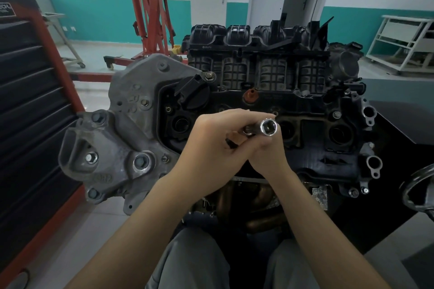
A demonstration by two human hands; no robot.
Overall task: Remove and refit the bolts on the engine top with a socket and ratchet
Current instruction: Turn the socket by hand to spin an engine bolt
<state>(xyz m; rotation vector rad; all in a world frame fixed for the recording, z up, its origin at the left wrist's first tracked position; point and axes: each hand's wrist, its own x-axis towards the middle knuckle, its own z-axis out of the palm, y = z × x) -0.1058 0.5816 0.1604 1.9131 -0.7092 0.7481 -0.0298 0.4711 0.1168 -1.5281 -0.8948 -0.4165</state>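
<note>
A black engine top [305, 110] with spark plug wells fills the middle of the view. Both hands meet above its front centre. My left hand [211, 141] grips a tool with an orange and black handle [234, 139], whose end sticks out between the fingers. My right hand [267, 150] holds a shiny chrome socket [269, 128], its open end turned up toward the camera. Bolts sit along the cover's edge, one at the right [337, 114] and one near the top left [209, 75].
A grey cast bracket [131, 129] with several bolts hangs off the engine's left side. A black and red tool cabinet [30, 101] stands at the left. A red engine hoist [152, 7] and a white rack [406, 42] stand behind. My grey trousers [195, 263] show below.
</note>
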